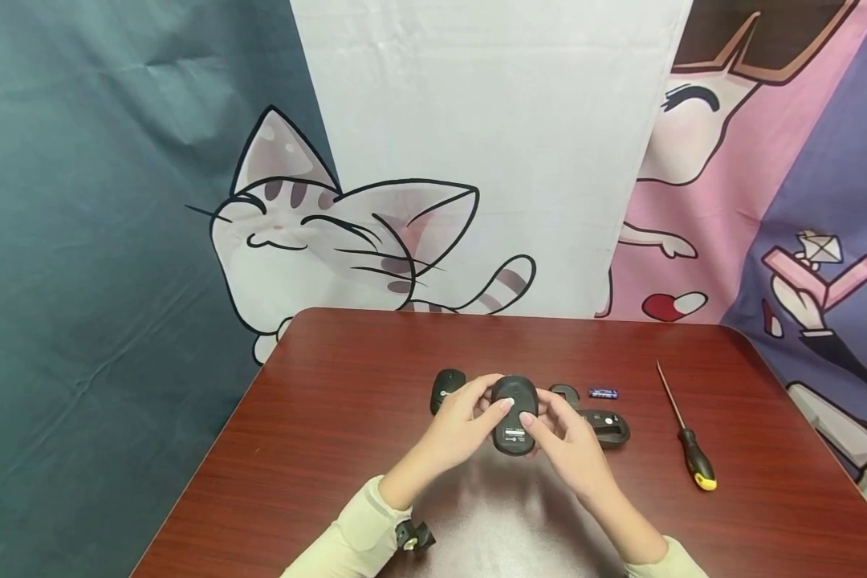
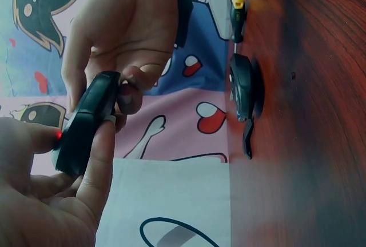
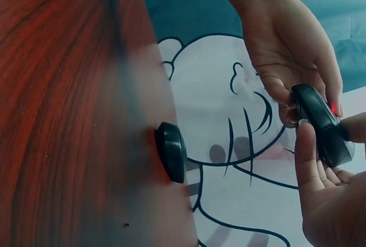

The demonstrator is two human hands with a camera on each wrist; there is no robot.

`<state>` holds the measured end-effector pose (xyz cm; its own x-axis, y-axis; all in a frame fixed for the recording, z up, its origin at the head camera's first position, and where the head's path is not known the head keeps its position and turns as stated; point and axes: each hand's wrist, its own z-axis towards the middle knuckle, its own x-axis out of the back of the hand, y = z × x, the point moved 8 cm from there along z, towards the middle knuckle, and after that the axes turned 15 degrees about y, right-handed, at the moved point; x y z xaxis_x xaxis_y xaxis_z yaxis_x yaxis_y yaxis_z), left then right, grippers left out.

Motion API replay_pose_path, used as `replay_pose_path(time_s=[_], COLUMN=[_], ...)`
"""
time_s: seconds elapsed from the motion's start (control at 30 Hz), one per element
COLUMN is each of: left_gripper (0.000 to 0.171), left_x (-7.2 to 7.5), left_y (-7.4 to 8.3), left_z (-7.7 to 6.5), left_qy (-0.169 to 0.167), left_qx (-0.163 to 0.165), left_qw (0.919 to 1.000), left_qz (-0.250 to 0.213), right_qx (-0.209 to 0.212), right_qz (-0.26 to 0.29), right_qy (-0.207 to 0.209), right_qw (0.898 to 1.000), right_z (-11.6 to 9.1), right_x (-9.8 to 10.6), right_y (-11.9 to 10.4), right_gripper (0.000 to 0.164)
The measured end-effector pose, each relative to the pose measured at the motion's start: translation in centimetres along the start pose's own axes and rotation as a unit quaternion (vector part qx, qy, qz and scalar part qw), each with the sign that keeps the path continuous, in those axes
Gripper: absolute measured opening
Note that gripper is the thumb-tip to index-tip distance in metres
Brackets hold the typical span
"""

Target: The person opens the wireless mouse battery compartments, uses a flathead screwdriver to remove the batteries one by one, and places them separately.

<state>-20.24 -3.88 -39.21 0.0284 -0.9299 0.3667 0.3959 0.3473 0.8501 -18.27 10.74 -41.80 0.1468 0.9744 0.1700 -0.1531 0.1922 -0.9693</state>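
Observation:
Both hands hold a black computer mouse (image 1: pixel 514 387) above the table, its labelled underside turned toward the head camera. The left hand (image 1: pixel 462 421) grips its left side, thumb on the underside. From the other side the right hand (image 1: pixel 569 441) grips it, thumb also laid on the underside. In the left wrist view the mouse (image 2: pixel 86 124) appears edge-on between the two hands, and a small red glow falls on a fingertip. Behind the left hand sits a second black mouse (image 1: pixel 446 387). Beyond the right hand lies another mouse (image 1: pixel 610 429), underside up with an open slot.
A dark rounded cover (image 1: pixel 565 392) and a blue battery (image 1: pixel 603 393) lie behind the overturned mouse. Farther right is a screwdriver (image 1: pixel 696 461) with a black and yellow handle. The reddish-brown table (image 1: pixel 318 417) ends at a printed cloth backdrop (image 1: pixel 506 144).

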Motion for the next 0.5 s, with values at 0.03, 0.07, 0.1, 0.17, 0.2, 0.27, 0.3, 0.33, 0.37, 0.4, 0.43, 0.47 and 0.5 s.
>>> replay_pose_path(time_s=[0.03, 0.07, 0.1, 0.17, 0.2, 0.27, 0.3, 0.33, 0.37, 0.4, 0.43, 0.47, 0.5], left_gripper=[0.035, 0.035, 0.034, 0.032, 0.031, 0.029, 0.028, 0.028, 0.028, 0.028, 0.028, 0.028, 0.028], left_x=[-0.03, -0.05, -0.05, -0.07, -0.06, -0.04, -0.03, -0.03, -0.03, -0.04, -0.07, -0.1, -0.13], left_y=[0.01, 0.01, 0.02, 0.04, 0.05, 0.06, 0.08, 0.08, 0.08, 0.05, 0.0, -0.08, -0.14], left_z=[-0.04, -0.07, -0.09, -0.1, -0.11, -0.11, -0.11, -0.12, -0.13, -0.14, -0.16, -0.17, -0.2], left_qy=[-0.001, -0.002, -0.001, -0.001, 0.0, 0.003, 0.004, 0.005, 0.005, 0.006, 0.005, 0.006, 0.005], left_qx=[0.002, 0.002, 0.003, 0.002, 0.002, 0.0, 0.0, 0.001, 0.003, 0.006, 0.01, 0.015, 0.019], left_qw=[1.0, 1.0, 1.0, 1.0, 1.0, 0.9999, 0.9998, 0.9997, 0.9996, 0.9995, 0.9994, 0.9993, 0.9991], left_qz=[-0.001, -0.001, 0.001, 0.004, 0.007, 0.017, 0.022, 0.025, 0.028, 0.031, 0.033, 0.035, 0.038], right_qx=[-0.004, -0.007, -0.009, -0.015, -0.018, -0.024, -0.025, -0.026, -0.027, -0.027, -0.028, -0.027, -0.027], right_qz=[0.004, 0.008, 0.013, 0.02, 0.023, 0.026, 0.026, 0.026, 0.025, 0.026, 0.028, 0.03, 0.032], right_qy=[-0.003, -0.006, -0.008, -0.013, -0.015, -0.015, -0.014, -0.012, -0.01, -0.01, -0.01, -0.012, -0.013], right_qw=[1.0, 1.0, 1.0, 1.0, 0.999, 0.999, 0.999, 0.999, 0.999, 0.999, 0.999, 0.999, 0.999], right_z=[-0.1, -0.2, -0.29, -0.47, -0.53, -0.66, -0.7, -0.75, -0.8, -0.87, -0.94, -0.99, -1.05], right_x=[-0.04, -0.1, -0.14, -0.26, -0.29, -0.35, -0.34, -0.35, -0.35, -0.37, -0.41, -0.45, -0.49], right_y=[-0.01, -0.02, -0.03, -0.01, 0.03, 0.09, 0.13, 0.13, 0.14, 0.12, 0.08, 0.08, 0.04], right_gripper=[0.041, 0.041, 0.041, 0.04, 0.039, 0.037, 0.036, 0.035, 0.034, 0.032, 0.031, 0.031, 0.03])
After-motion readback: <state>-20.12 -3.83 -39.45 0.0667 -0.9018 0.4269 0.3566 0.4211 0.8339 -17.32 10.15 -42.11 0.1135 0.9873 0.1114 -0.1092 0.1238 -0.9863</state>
